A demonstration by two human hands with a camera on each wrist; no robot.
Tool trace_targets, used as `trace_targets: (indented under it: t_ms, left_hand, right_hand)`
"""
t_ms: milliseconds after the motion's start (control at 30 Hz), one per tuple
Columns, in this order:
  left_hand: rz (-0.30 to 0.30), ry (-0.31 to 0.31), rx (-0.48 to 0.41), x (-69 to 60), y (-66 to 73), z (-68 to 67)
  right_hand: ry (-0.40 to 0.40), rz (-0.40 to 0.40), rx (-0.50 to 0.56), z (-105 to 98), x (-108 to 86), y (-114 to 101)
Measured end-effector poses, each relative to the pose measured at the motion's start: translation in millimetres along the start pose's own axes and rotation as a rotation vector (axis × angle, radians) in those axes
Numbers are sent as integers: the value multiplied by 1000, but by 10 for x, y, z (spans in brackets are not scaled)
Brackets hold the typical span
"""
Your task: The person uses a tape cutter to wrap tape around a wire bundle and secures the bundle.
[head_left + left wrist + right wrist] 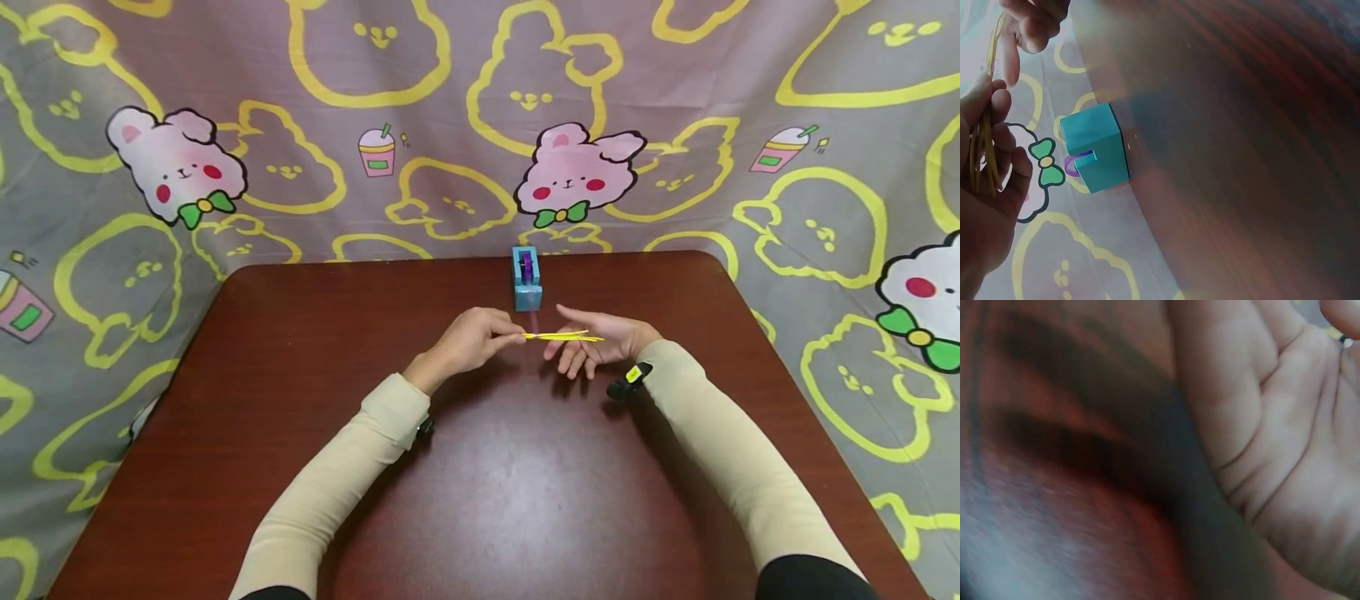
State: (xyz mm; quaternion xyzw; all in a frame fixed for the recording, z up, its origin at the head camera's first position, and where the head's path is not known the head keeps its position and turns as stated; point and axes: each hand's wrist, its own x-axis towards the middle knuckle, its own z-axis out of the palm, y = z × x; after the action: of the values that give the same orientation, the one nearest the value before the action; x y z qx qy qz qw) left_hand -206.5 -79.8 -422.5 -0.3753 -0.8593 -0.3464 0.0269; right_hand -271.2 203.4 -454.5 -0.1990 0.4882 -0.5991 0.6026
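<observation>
My left hand (474, 340) pinches a bundle of thin yellow strands (558, 336) between thumb and fingertips, above the table. In the left wrist view, loose ends of the strands (990, 162) lie against the palm. My right hand (609, 336) is spread with its palm turned up, close to the bundle's right end; whether it touches the strands I cannot tell. Beyond both hands stands a blue tape dispenser (528, 296) with a purple roll (527, 267). A pale strip shows between dispenser and bundle; it could be tape or a reflection.
A dark red-brown table (480, 500) reaches under both arms. Behind it and at its sides hangs a grey curtain (450, 133) with yellow outlines and cartoon rabbits. The dispenser stands near the table's back edge.
</observation>
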Motion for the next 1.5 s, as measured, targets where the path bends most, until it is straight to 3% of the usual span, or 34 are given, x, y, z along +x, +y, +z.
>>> trace_targets:
  t_ms: [267,500,733,900,1000,1167,1367,1500]
  left_hand:
    - [81,16,93,7,-14,30]
    - [103,19,138,12,-3,39]
    - [104,28,139,19,-1,59]
    - [87,45,128,26,0,66]
    - [39,44,73,37,6,57]
    - [-115,-18,-162,86,-11,14]
    - [-307,-196,-424,167,-145,-47]
    - [-434,-340,-623,220,-288,-42]
  right_hand:
    - [-47,-103,-25,29,67,107]
    - [20,-88,-143,67,7,-21]
    - [137,-7,-430,191,-87,-246]
    - [230,4,-650,391,-143,-387]
    - [286,-56,-799,535,-179,-433]
    - [468,-177,-1155,738,-217,-407]
    - [710,-269,-1572,832,-182,-230]
    - [791,-396,-1802,813,-140,-83]
